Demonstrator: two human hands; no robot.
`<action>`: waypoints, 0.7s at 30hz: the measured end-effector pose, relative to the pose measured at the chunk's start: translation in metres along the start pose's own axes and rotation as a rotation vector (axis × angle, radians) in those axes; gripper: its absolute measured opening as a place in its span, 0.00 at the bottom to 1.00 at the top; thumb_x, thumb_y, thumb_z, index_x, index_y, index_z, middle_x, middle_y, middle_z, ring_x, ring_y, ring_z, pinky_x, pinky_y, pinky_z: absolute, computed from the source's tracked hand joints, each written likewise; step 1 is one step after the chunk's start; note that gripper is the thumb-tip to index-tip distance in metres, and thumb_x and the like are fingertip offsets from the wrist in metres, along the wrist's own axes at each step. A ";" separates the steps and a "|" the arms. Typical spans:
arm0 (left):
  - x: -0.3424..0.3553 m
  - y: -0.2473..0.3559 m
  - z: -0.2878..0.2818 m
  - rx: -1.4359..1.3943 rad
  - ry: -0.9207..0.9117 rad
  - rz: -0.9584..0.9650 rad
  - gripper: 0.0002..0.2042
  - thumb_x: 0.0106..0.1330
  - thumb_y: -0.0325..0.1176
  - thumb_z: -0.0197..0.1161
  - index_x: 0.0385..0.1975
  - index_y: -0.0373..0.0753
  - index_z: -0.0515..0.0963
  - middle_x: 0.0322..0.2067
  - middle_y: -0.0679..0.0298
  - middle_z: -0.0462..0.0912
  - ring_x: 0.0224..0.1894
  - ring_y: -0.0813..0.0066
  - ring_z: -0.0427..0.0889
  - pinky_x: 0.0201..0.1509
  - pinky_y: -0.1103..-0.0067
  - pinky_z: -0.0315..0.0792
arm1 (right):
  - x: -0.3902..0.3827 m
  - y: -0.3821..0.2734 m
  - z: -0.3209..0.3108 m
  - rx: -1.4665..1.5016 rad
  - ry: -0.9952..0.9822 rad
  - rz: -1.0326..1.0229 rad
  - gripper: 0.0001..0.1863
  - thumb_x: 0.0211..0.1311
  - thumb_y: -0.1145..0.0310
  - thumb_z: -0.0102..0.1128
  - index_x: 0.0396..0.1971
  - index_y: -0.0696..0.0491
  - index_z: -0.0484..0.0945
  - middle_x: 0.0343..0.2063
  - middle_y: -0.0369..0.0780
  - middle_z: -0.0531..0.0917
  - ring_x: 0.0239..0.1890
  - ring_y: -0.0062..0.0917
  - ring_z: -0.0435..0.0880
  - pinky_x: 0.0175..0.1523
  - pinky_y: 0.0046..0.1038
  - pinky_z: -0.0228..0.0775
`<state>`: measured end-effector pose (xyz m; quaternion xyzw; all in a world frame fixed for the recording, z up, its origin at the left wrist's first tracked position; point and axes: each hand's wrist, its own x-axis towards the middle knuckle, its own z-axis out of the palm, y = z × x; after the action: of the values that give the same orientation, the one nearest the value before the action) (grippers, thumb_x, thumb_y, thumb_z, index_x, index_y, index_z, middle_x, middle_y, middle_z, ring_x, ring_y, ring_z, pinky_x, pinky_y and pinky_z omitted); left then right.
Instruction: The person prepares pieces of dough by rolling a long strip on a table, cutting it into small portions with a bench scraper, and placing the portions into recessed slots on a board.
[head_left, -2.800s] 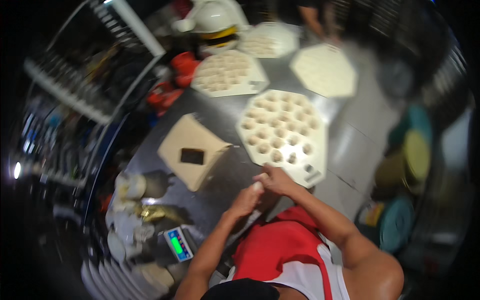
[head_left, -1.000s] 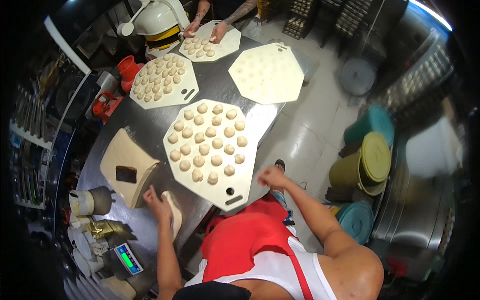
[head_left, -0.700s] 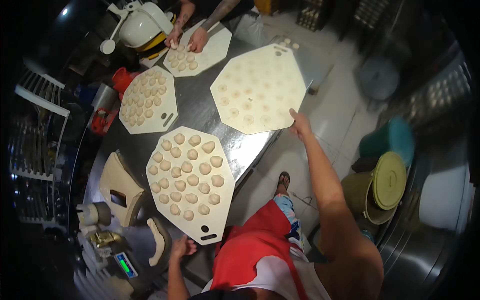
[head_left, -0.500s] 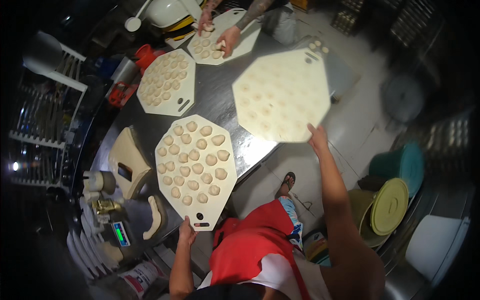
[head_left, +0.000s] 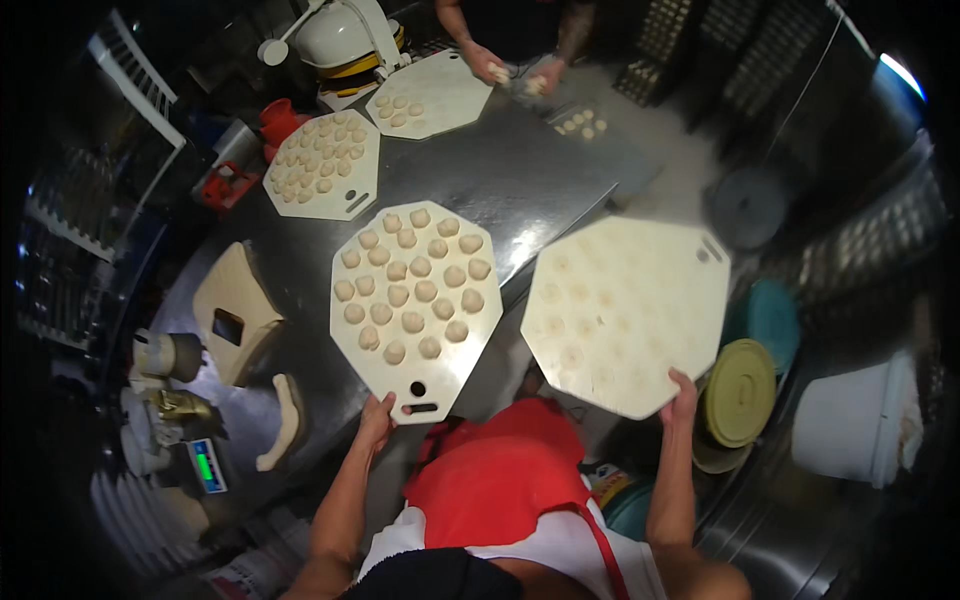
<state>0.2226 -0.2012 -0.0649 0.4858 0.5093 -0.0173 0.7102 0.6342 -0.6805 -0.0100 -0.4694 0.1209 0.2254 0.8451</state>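
Note:
My left hand [head_left: 376,426] is closed on the lower edge of an octagonal white board [head_left: 453,370] bearing several rows of pale dough pieces [head_left: 412,321], beside its slot. My right hand [head_left: 680,400] grips the lower right edge of another white board [head_left: 625,310], marked with faint round traces and held out over the floor at the table's right. Left of the boards on the steel table [head_left: 480,160] lie a folded dough slab [head_left: 240,285] with a dark rectangle on it and a curved dough strip [head_left: 287,415].
A co-worker's hands [head_left: 490,68] hold dough beside a far board [head_left: 435,90]. A filled board [head_left: 322,200], white mixer [head_left: 335,35] and red containers [head_left: 225,185] stand behind. A scale [head_left: 208,465] sits near left. Lidded buckets [head_left: 738,390] and a white tub [head_left: 840,425] line the right.
My right hand has pulled the bare board off the table toward me and downward. My left hand took hold of the filled board. The co-worker's hands moved right, off their board.

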 end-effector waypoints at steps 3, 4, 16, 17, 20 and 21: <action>0.033 0.004 0.071 -0.243 -0.097 0.145 0.19 0.85 0.31 0.53 0.72 0.36 0.67 0.61 0.59 0.82 0.53 0.70 0.87 0.50 0.71 0.86 | -0.090 -0.033 -0.029 0.066 0.022 -0.096 0.35 0.62 0.75 0.60 0.70 0.67 0.66 0.64 0.52 0.78 0.67 0.49 0.78 0.75 0.50 0.70; 0.044 0.004 0.096 -0.357 -0.122 0.193 0.19 0.85 0.31 0.54 0.72 0.36 0.67 0.59 0.57 0.82 0.52 0.70 0.87 0.51 0.70 0.85 | -0.117 -0.040 -0.038 0.048 0.055 -0.137 0.36 0.61 0.74 0.60 0.71 0.66 0.66 0.65 0.52 0.78 0.67 0.50 0.78 0.75 0.50 0.70; 0.212 0.099 0.347 -0.498 0.014 0.195 0.12 0.81 0.31 0.54 0.49 0.25 0.75 0.32 0.52 0.83 0.14 0.68 0.75 0.13 0.71 0.64 | -0.119 -0.068 -0.049 0.074 -0.053 -0.204 0.41 0.60 0.66 0.63 0.74 0.63 0.65 0.68 0.52 0.78 0.69 0.49 0.78 0.75 0.49 0.71; 0.225 0.109 0.345 -0.519 0.032 0.216 0.13 0.82 0.32 0.53 0.50 0.24 0.74 0.34 0.52 0.84 0.17 0.65 0.80 0.15 0.70 0.70 | -0.106 -0.064 -0.054 0.078 -0.062 -0.177 0.41 0.59 0.66 0.63 0.74 0.63 0.65 0.67 0.52 0.78 0.68 0.49 0.79 0.74 0.49 0.71; 0.221 0.128 0.372 -0.716 -0.110 0.077 0.14 0.83 0.33 0.51 0.54 0.25 0.74 0.40 0.49 0.86 0.34 0.60 0.90 0.31 0.69 0.85 | -0.078 -0.082 -0.043 0.102 -0.097 -0.077 0.44 0.55 0.70 0.58 0.75 0.63 0.62 0.68 0.52 0.76 0.69 0.50 0.77 0.75 0.49 0.70; 0.220 0.127 0.364 -0.773 -0.311 0.044 0.17 0.84 0.36 0.50 0.57 0.27 0.74 0.45 0.47 0.86 0.44 0.57 0.89 0.43 0.67 0.86 | -0.063 -0.082 -0.038 0.117 -0.100 -0.058 0.44 0.55 0.70 0.58 0.75 0.63 0.62 0.68 0.52 0.76 0.69 0.50 0.77 0.75 0.49 0.70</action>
<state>0.6514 -0.2883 -0.1385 0.1858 0.3545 0.1171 0.9089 0.6201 -0.7673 0.0569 -0.4106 0.0776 0.2165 0.8823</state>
